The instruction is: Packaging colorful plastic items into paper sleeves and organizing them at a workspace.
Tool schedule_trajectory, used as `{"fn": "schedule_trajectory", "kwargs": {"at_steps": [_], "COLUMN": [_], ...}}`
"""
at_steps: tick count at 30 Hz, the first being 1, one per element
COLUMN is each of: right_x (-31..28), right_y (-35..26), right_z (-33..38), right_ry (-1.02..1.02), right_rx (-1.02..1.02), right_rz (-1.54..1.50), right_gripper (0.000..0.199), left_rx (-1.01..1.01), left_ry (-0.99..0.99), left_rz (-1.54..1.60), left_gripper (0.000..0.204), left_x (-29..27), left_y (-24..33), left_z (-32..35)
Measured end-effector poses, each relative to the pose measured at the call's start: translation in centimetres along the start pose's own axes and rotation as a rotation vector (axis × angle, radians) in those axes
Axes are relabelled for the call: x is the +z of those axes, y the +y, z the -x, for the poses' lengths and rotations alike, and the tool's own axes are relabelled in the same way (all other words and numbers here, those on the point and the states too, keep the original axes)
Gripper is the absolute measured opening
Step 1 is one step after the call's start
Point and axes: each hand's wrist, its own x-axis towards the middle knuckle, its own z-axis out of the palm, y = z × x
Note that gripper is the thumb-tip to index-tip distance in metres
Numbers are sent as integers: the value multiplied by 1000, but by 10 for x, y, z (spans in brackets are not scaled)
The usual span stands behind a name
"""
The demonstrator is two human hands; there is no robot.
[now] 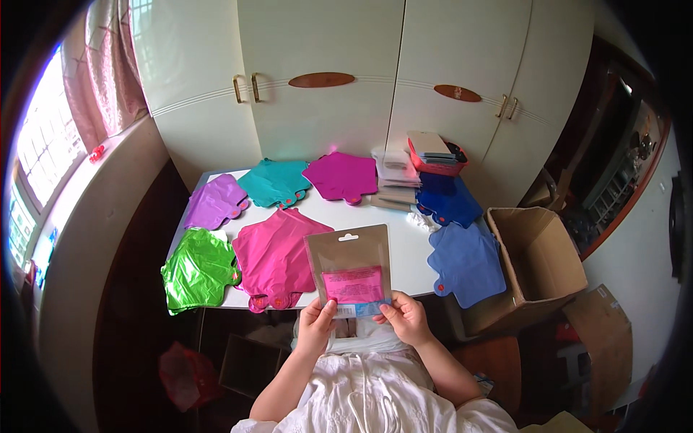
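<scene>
**Pouch in hand, foil pieces laid out on the table**

You hold a brown pouch (349,270) upright in front of you, over the near edge of the white table (404,252). A folded pink piece shows through its clear window. Your left hand (315,326) pinches the bottom left corner, thumb on the front. Your right hand (406,317) pinches the bottom right corner the same way. Both sets of fingers are closed on the pouch, not clenched hard; whether its bottom edge is sealed or open, you cannot tell from here.

As for progress: flat foil balloons lie sorted by colour across the table — green (197,270), pink (278,260), purple (214,202), teal (276,182), magenta (341,176), dark blue (447,200) and light blue (466,263). These look unpacked, so much seems left. A cardboard box (538,267) stands open just right of the table. A red basket (437,162) with packets sits at the far edge.
</scene>
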Motion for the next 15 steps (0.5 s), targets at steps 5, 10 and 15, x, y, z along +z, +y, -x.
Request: {"fn": "schedule_trajectory", "kwargs": {"at_steps": [5, 10, 15], "right_x": [-26, -46, -49], "right_y": [21, 17, 27], "right_z": [-18, -53, -59], "right_ry": [-155, 1, -41], "right_rx": [41, 65, 116], "right_rz": [-163, -263, -45], "right_gripper": [34, 32, 17], "left_rx": [17, -60, 90], "left_ry": [-3, -66, -93], "left_rz": [-228, -448, -438], "left_gripper": [15, 12, 17], "left_x": [-10, -15, 3], "left_y": [-11, -26, -16], "left_z": [-10, -18, -41]}}
